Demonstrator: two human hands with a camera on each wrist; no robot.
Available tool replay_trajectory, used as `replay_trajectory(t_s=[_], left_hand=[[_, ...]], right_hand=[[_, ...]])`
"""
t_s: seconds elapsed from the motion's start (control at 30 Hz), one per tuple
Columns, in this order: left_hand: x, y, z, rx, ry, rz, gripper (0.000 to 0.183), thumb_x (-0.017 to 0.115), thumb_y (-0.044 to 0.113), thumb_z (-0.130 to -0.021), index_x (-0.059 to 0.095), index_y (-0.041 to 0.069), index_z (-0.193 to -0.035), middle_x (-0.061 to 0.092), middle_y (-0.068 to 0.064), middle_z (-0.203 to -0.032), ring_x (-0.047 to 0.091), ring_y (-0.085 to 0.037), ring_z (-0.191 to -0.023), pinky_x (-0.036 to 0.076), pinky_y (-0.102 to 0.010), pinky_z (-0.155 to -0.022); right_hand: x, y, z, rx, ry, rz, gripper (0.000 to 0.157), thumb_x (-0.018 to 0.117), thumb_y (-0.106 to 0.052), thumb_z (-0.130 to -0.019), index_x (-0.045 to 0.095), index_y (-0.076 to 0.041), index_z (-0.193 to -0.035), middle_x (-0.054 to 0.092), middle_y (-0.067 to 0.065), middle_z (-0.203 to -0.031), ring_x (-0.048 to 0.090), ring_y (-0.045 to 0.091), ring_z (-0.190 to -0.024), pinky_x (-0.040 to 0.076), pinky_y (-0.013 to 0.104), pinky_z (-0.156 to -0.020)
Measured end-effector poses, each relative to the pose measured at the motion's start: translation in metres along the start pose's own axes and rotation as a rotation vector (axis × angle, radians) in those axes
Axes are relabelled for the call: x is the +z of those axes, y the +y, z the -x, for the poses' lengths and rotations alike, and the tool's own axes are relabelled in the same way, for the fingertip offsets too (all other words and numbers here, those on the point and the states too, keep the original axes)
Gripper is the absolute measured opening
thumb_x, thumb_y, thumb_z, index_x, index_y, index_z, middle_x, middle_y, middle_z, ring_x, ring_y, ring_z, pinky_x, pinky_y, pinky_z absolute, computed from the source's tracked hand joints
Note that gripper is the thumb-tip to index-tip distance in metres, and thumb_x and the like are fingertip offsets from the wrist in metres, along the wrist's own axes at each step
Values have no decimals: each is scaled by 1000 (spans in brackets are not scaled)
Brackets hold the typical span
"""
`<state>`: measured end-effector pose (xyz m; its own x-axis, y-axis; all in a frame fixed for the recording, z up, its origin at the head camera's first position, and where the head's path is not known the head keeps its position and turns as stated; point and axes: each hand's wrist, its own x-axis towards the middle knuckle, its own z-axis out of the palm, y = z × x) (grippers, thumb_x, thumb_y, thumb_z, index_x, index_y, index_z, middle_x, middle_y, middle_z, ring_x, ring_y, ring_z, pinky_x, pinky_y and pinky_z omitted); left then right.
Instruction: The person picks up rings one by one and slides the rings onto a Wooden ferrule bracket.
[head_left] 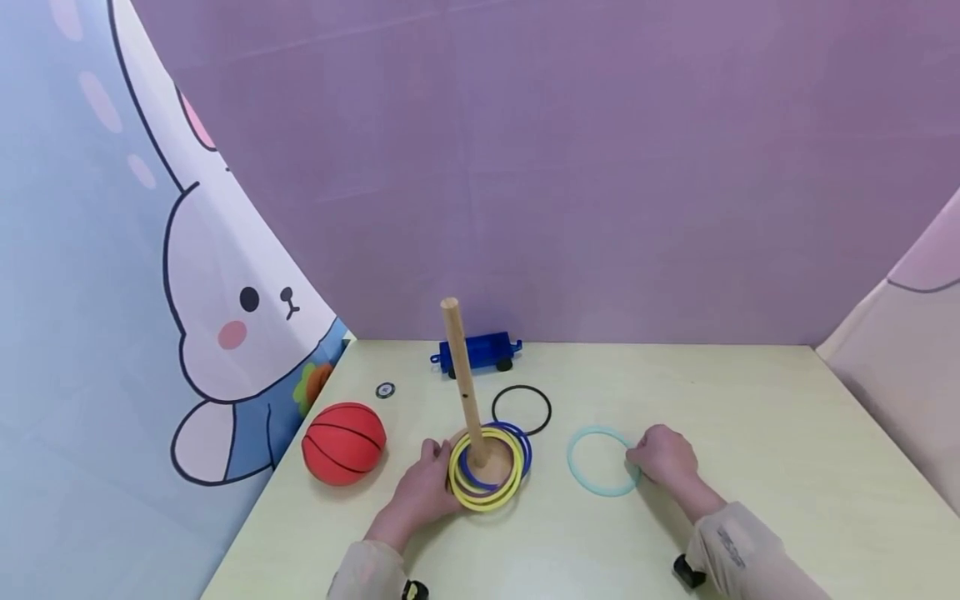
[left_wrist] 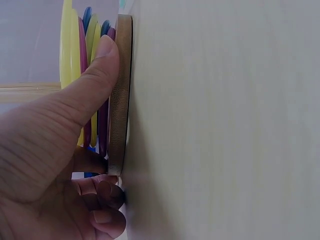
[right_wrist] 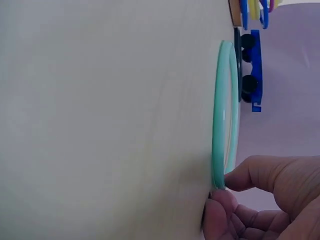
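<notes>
My left hand (head_left: 424,490) grips the edge of the round base of a wooden ring-toss stand. In the left wrist view its thumb lies over the side of the base (left_wrist: 120,100) and the lowest rings, with the other fingers beneath. The wooden peg (head_left: 461,371) rises from the base, tilted slightly left. Yellow rings (head_left: 480,505), blue rings (head_left: 528,454) and purple ones are stacked around it. Off to the right, my right hand (head_left: 666,457) pinches the near right edge of a mint-green ring (right_wrist: 219,115) between thumb and fingers, low over the table.
A black ring (head_left: 550,408) lies just behind the stand. Farther back is a blue toy wagon (head_left: 489,352) with black wheels. At the left sit a red ball (head_left: 343,444) with black lines and a small round disc (head_left: 386,390). A purple cloth (head_left: 570,183) hangs behind the table.
</notes>
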<state>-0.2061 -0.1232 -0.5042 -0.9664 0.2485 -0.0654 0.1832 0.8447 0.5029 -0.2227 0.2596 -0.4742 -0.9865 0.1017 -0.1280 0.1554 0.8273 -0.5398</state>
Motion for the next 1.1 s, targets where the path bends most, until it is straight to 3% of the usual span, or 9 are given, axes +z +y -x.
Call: replay_trajectory(t_s=[0.23,0.57,1.1], left_hand=[[-1,0,1,0,-2,1,112,85,51,-68,31,-7,-148,39,-18,-130,56,-29,-103,51,-47,-91],[-1,3,1,2,4,-11,111,85,50,-68,33,-7,-147,39,-19,-130,56,-30,-103,51,-47,-91],[-3,1,4,12,3,-10,112,83,53,-70,31,-7,-148,38,-18,-129,56,-30,-104,51,-47,-91]], right_hand=[[-1,10,7,32,-64,-229,10,65,-5,-84,69,3,-80,62,6,-64,59,17,-56,52,30,-54],[-22,2,29,21,-130,-582,23,60,-3,-93,61,17,-102,64,14,-79,63,20,-67,58,32,-62],[-44,-49,54,-161,-205,-718,29,63,-7,-93,57,18,-108,66,9,-81,65,20,-69,59,32,-67]])
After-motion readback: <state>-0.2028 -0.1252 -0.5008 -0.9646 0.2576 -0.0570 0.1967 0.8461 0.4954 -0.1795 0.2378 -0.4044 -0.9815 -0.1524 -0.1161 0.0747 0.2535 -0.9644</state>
